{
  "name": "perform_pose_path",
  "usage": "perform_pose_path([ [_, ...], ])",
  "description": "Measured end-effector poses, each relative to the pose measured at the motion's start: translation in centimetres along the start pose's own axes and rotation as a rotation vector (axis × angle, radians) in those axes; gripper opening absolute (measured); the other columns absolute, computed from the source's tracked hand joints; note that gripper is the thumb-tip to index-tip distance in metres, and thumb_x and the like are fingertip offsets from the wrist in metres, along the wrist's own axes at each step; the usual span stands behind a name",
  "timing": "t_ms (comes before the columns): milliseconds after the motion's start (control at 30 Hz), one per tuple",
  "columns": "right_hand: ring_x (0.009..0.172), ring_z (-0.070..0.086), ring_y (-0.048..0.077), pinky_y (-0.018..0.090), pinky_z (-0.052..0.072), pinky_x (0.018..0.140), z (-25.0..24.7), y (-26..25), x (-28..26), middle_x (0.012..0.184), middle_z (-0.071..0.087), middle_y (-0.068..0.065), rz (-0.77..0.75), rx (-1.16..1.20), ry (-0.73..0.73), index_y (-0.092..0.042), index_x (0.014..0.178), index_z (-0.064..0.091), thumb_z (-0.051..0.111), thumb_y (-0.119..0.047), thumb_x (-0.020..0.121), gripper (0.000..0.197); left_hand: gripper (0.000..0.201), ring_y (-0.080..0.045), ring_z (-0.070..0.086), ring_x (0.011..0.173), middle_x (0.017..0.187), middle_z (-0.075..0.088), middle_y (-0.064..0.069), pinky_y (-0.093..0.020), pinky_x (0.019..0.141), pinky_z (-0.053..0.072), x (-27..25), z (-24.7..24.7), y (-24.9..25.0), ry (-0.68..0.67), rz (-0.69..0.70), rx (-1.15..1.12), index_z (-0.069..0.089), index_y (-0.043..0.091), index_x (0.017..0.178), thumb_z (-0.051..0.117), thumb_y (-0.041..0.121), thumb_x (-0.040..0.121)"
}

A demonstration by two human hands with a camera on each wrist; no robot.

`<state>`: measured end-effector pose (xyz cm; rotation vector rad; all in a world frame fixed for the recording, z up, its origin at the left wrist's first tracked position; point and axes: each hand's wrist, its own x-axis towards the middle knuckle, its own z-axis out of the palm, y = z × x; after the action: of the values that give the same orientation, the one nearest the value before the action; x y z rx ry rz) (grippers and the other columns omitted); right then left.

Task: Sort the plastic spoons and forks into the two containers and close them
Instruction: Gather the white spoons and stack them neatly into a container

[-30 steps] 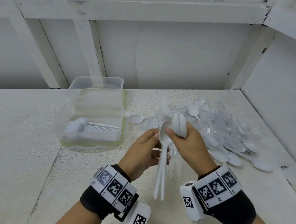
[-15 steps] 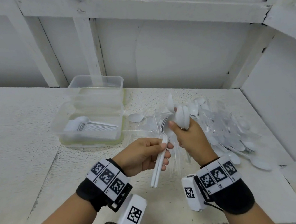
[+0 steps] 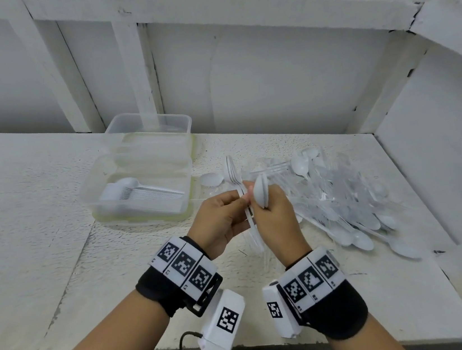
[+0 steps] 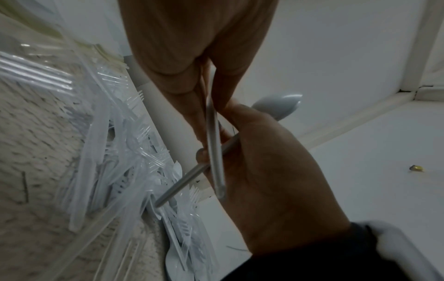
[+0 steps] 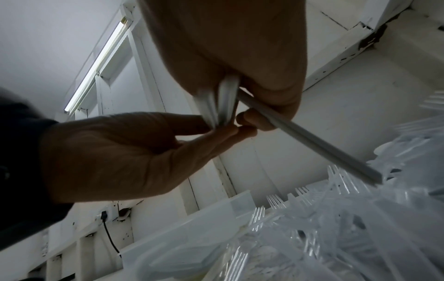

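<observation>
My left hand (image 3: pixel 240 201) pinches a thin stack of white plastic forks (image 3: pixel 232 171), tines up, just above the table. Touching it on the right, my right hand (image 3: pixel 258 205) grips a few white spoons (image 3: pixel 262 192), bowls up, handles hanging below. The left wrist view shows the left fingers (image 4: pixel 192 106) pinching a handle (image 4: pixel 213 136) against the right hand (image 4: pixel 269 171), which holds a spoon (image 4: pixel 278 108). In the right wrist view, the handles (image 5: pixel 222 102) sit between both hands. A clear container (image 3: pixel 138 193) on the left holds stacked cutlery. Another clear container (image 3: pixel 148 125) stands behind it.
A big loose pile of white spoons and clear forks (image 3: pixel 344 198) covers the table right of my hands. A single spoon (image 3: pixel 211 179) lies beside the near container. White walls close in the back and right. The table's front edge (image 3: pixel 100 349) is near my wrists.
My left hand has risen and closed in on the right hand. The forks it holds now stick up above the fingers. The right hand kept its spoons and shifted slightly left.
</observation>
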<state>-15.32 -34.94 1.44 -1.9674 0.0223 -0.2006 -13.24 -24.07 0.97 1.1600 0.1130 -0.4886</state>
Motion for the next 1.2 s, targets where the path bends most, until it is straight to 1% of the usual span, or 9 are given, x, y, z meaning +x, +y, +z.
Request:
perform_pose_path([
  [67,0.093,0.052,0.015,0.014,0.043,0.079,0.2,-0.3,0.3,0.109,0.041,0.006,0.018,0.041,0.002,-0.008,0.108,0.062,0.047,-0.02,0.097,0.022,0.021,-0.018,0.065,0.075,0.089,0.063,-0.016,-0.023,0.065,0.057,0.0,-0.1,0.1,0.017,-0.005,0.023,0.058,-0.01,0.104,0.053,0.007,0.092],
  [200,0.091,0.053,0.003,0.005,0.044,0.075,0.0,-0.4,0.8,0.107,0.04,-0.001,0.043,0.02,-0.08,-0.018,0.118,0.062,0.047,-0.021,0.097,0.026,0.015,-0.015,0.068,0.066,0.076,0.067,-0.009,-0.023,0.063,0.057,-0.2,-0.1,0.4,0.043,0.008,0.024,0.056,0.001,0.076,0.053,0.004,0.091],
  [333,0.082,0.056,0.008,0.024,0.048,0.077,-1.0,-0.7,1.2,0.096,0.06,0.001,0.009,-0.045,0.044,-0.017,0.115,0.059,0.049,-0.016,0.095,0.023,0.012,-0.016,0.067,0.064,0.074,0.065,-0.008,-0.025,0.067,0.058,-0.4,-0.2,0.6,0.061,0.017,0.008,0.061,0.002,0.083,0.055,0.008,0.091],
  [400,0.071,0.052,0.001,0.022,0.046,0.067,-1.6,-0.6,1.6,0.084,0.054,-0.011,0.004,-0.033,0.094,-0.019,0.117,0.046,0.057,-0.02,0.092,0.028,0.011,-0.016,0.067,0.065,0.075,0.064,-0.009,-0.025,0.066,0.058,-0.5,-0.4,0.6,0.075,0.033,0.021,0.062,0.001,0.087,0.055,0.008,0.092],
  [500,0.081,0.048,-0.005,0.006,0.04,0.067,-1.9,-0.8,2.4,0.094,0.041,-0.018,0.035,0.035,-0.007,-0.027,0.118,0.024,0.067,-0.025,0.085,0.054,0.012,-0.019,0.069,0.07,0.076,0.064,-0.009,-0.026,0.069,0.059,-0.6,-0.6,0.7,0.068,0.054,0.084,0.063,0.001,0.092,0.054,0.01,0.092],
  [667,0.069,0.046,0.009,0.022,0.04,0.061,-1.0,-1.2,3.7,0.086,0.049,0.004,0.008,-0.045,0.001,-0.012,0.104,0.045,0.046,-0.026,0.096,0.016,0.011,-0.018,0.068,0.08,0.084,0.067,-0.008,-0.026,0.075,0.057,-0.6,-0.2,0.3,0.066,0.084,0.136,0.065,0.008,0.094,0.054,0.009,0.092],
  [900,0.071,0.047,0.015,0.031,0.041,0.066,1.3,-1.7,3.4,0.08,0.052,0.009,0.033,0.051,-0.043,-0.001,0.085,0.052,0.049,-0.017,0.092,0.017,0.014,-0.018,0.069,0.078,0.086,0.069,-0.014,-0.028,0.078,0.057,-0.4,-0.3,0.0,0.125,0.16,0.216,0.067,-0.002,0.095,0.056,0.006,0.091],
  [1033,0.068,0.042,0.012,0.025,0.034,0.062,2.0,-1.9,3.3,0.078,0.045,0.002,0.088,0.118,-0.104,-0.014,0.074,0.047,0.037,-0.012,0.094,0.022,0.018,-0.022,0.067,0.078,0.087,0.067,-0.02,-0.027,0.074,0.058,-0.3,-0.8,0.0,0.192,0.199,0.288,0.066,-0.009,0.095,0.056,0.005,0.091],
  [1200,0.09,0.061,0.019,0.03,0.051,0.079,2.9,-1.8,2.9,0.091,0.061,0.001,0.061,0.205,-0.039,-0.025,0.087,0.053,0.048,-0.013,0.094,0.015,0.017,-0.022,0.068,0.087,0.095,0.071,-0.018,-0.03,0.078,0.058,-0.5,-0.9,0.4,0.165,0.193,0.301,0.07,-0.001,0.097,0.059,0.01,0.089],
])
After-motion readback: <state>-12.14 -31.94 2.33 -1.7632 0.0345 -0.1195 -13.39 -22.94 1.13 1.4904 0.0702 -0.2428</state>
